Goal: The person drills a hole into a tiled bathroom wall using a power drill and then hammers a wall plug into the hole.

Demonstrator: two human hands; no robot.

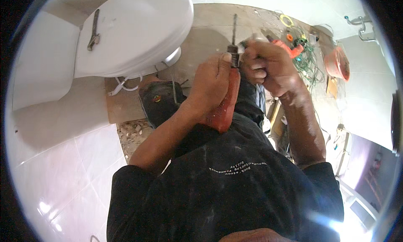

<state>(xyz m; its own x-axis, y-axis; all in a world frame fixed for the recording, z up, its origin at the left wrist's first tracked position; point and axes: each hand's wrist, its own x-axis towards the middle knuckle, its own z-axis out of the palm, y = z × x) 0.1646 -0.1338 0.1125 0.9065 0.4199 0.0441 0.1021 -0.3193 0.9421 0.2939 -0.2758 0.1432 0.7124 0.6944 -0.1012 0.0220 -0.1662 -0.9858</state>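
A red power drill (230,100) points away from me in front of my body. Its dark chuck (232,53) carries a long drill bit (235,28). My left hand (211,80) is wrapped round the front of the drill's body, with the thumb up against the chuck. Right beside the chuck, my right hand (268,65) is closed in a fist. A small, blurred end pokes out near its fingers, and I cannot make out what it is.
A white toilet (138,27) stands at the left, with an adjustable wrench (95,32) on its lid. At the far right lie a tangled green cable (311,59), an orange power tool (291,48) and a pinkish bucket (337,63). Rubble (133,135) lies at the lower left.
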